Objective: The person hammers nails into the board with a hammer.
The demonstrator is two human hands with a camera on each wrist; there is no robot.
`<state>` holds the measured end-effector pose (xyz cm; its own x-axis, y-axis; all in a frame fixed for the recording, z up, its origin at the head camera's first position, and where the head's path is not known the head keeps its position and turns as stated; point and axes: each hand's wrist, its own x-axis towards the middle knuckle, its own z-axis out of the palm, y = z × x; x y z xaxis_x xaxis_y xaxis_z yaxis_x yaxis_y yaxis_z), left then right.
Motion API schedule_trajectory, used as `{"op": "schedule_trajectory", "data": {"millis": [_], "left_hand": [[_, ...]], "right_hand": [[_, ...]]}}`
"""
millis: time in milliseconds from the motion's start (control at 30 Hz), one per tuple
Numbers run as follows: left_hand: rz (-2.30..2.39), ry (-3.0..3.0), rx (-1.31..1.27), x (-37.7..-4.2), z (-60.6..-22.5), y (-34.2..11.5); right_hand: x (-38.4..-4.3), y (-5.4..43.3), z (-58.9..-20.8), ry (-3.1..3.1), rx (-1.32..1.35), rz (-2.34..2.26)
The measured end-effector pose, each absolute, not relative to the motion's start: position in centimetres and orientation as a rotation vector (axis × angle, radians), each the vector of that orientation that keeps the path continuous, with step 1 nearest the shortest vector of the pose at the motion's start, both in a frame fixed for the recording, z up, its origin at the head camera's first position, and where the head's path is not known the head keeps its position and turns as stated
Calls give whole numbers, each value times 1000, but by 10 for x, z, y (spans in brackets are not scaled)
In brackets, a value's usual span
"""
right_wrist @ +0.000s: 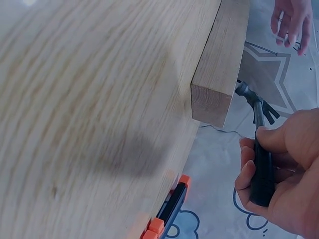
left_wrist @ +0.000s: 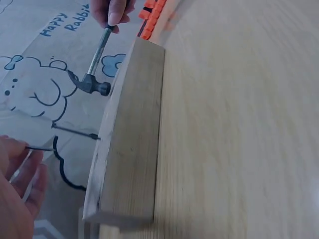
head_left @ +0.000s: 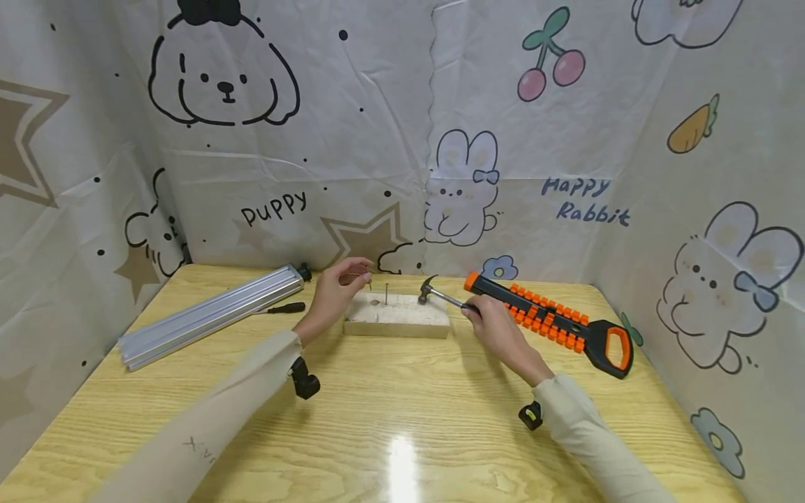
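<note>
A pale wooden block (head_left: pixel 397 328) lies on the table, with one nail (head_left: pixel 386 293) standing upright out of its top. Just above the block's left end, my left hand (head_left: pixel 338 292) pinches a second nail (left_wrist: pixel 41 148) between thumb and fingers. My right hand (head_left: pixel 499 334) grips the dark handle of a claw hammer (head_left: pixel 445 297) beyond the block's right end. The hammer head (left_wrist: pixel 90 84) is close to the top face, right of the standing nail; whether it touches the wood I cannot tell.
On the left lie a silvery ribbed metal piece (head_left: pixel 214 318) and a black-handled tool (head_left: pixel 286 308). To the right is a black and orange toothed tool (head_left: pixel 547 321) with a loop handle. A printed cloth (head_left: pixel 377 140) hangs behind the wooden table (head_left: pixel 377 419).
</note>
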<state>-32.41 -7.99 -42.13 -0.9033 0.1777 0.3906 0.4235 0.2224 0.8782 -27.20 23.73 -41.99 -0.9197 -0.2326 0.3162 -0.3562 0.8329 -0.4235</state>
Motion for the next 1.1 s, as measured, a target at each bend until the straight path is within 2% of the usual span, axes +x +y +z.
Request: {"op": "schedule_trajectory", "data": {"millis": [300,467,633,1100], "left_hand": [[-1889,-2165,-542,-341,-431,-51],[-1837,-2245,-662,-342,-443,-42],[-1774,-2312,-758,-342,-456,-38],[-1882,-2264,-745,-343,-463,-37]], "right_hand": [[-271,238,-420,-2738,455,734],[-272,241,-421,-2709,454,734],[-272,242,-422,-2727,458,735],[-271,232,-417,-2678,492,743]]}}
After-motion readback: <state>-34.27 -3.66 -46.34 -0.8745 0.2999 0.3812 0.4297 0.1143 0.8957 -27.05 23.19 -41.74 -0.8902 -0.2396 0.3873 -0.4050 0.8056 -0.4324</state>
